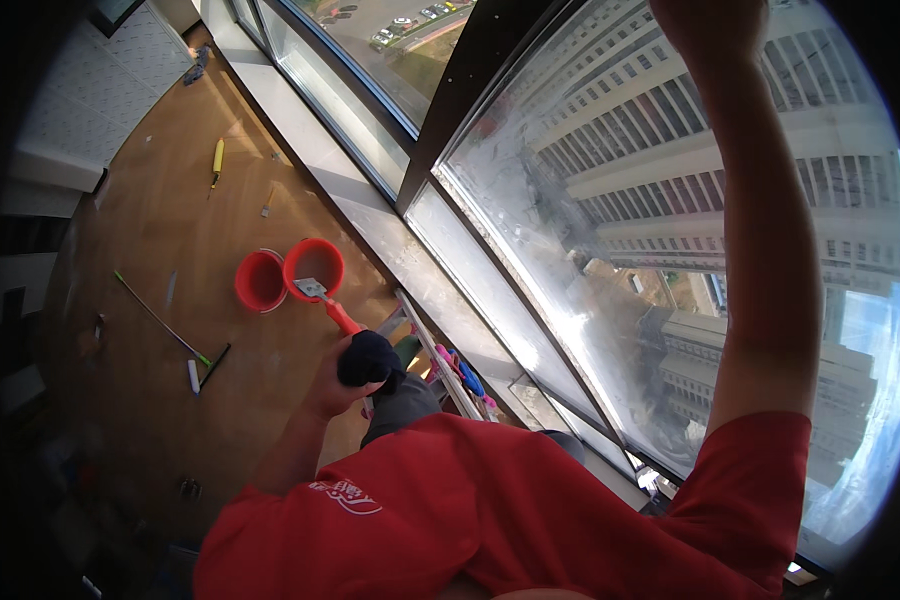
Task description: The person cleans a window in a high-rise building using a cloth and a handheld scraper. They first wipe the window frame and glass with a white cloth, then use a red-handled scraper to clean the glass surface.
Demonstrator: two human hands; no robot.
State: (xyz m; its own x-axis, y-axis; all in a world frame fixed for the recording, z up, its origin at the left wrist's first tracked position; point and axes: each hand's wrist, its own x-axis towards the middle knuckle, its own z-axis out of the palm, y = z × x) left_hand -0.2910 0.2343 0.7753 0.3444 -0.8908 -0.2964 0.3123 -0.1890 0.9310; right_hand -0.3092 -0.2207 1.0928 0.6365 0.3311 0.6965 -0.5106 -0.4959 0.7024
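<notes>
My left hand is closed in front of my body on a scraper. Its red handle and flat metal blade point away from me, over the buckets. A bunched dark navy cloth-like thing sits at the same hand and hides part of the grip. Raised to the far right, my right hand is at the large window pane. The upper edge of the view cuts off its fingers, so I cannot tell what they hold. Whitish smears and haze mark the glass.
Two red buckets stand on the wooden floor below. A ladder with pink and blue things on it is beside my legs. A green-handled squeegee and a yellow tube lie farther left. A pale sill runs along the windows.
</notes>
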